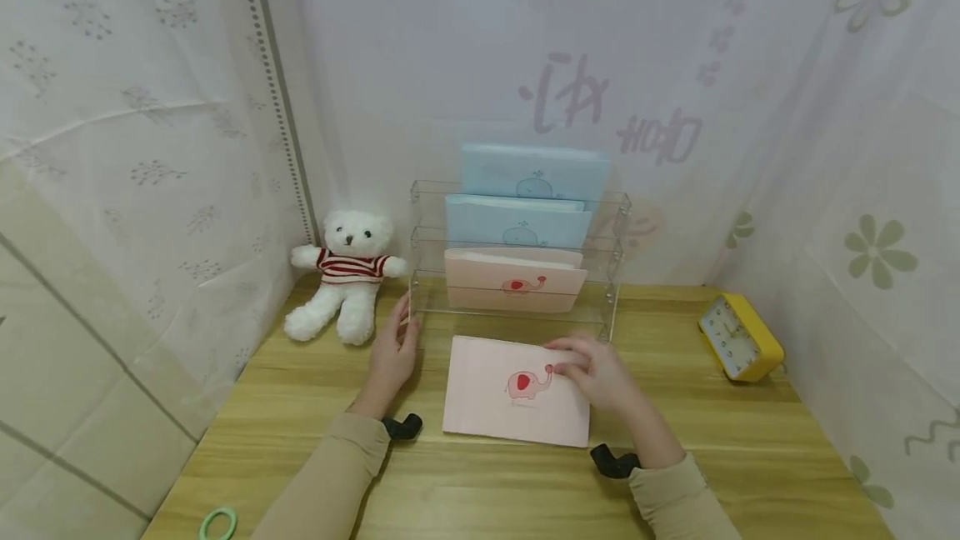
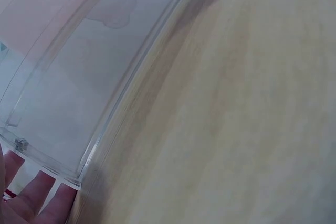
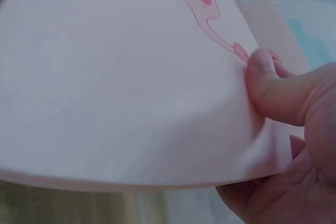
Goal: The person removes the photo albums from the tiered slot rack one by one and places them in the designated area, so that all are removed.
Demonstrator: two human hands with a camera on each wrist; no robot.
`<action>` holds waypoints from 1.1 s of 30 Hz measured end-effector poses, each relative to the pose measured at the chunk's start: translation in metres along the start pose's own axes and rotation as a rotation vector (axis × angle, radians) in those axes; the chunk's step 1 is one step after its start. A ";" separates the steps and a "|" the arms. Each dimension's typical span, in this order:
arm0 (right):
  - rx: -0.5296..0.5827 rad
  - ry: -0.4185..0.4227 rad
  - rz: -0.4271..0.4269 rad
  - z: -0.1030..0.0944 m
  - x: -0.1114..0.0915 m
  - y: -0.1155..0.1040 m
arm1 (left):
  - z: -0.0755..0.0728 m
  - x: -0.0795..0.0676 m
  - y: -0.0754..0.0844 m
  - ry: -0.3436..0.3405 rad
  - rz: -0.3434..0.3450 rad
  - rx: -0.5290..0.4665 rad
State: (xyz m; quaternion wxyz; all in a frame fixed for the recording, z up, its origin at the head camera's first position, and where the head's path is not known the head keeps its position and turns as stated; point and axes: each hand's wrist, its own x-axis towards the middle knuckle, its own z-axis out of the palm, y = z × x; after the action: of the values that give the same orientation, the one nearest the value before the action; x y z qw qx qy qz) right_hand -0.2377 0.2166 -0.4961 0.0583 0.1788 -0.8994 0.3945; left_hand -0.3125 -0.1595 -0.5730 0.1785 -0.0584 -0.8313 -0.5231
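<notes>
My right hand (image 1: 600, 373) pinches a pink notebook (image 1: 480, 390) by its far right edge. In the right wrist view the thumb (image 3: 262, 82) lies on the cover beside a printed red elephant, and the other fingers go underneath. My left hand (image 1: 395, 348) touches the left side of a clear acrylic rack (image 1: 510, 319), its fingers (image 2: 39, 187) straight along the side panel in the left wrist view. Upright in the rack's tiers stand a pink notebook (image 1: 480, 290) in front, a blue notebook (image 1: 480, 223) behind it, and another blue notebook (image 1: 487, 169) at the back.
A white teddy bear (image 1: 352, 269) in a striped shirt sits left of the rack. To the right stands a yellow alarm clock (image 1: 757, 340). Near the front left edge of the wooden table (image 1: 487, 490) lies a green ring (image 1: 218, 525). Patterned curtains (image 1: 450, 48) enclose the table.
</notes>
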 end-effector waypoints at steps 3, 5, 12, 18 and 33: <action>0.012 -0.077 0.081 0.003 -0.001 0.007 | -0.001 0.001 0.001 -0.010 -0.006 -0.005; 0.025 -0.110 0.103 0.005 -0.001 0.012 | -0.001 0.000 0.001 -0.016 -0.007 -0.009; 0.042 -0.184 0.075 0.011 0.000 0.029 | 0.002 0.001 -0.011 0.029 0.089 -0.025; 0.000 -0.274 0.054 0.017 -0.001 0.034 | 0.000 -0.001 -0.006 0.032 0.060 -0.025; 0.023 -0.464 0.011 0.019 -0.006 0.032 | 0.000 -0.002 -0.002 0.024 0.055 -0.005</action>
State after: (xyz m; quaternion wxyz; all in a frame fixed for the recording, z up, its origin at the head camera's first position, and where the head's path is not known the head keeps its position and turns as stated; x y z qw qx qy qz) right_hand -0.2432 0.2239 -0.5324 -0.1543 0.2603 -0.8852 0.3534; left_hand -0.3109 -0.1604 -0.5751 0.2025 -0.0756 -0.8260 -0.5206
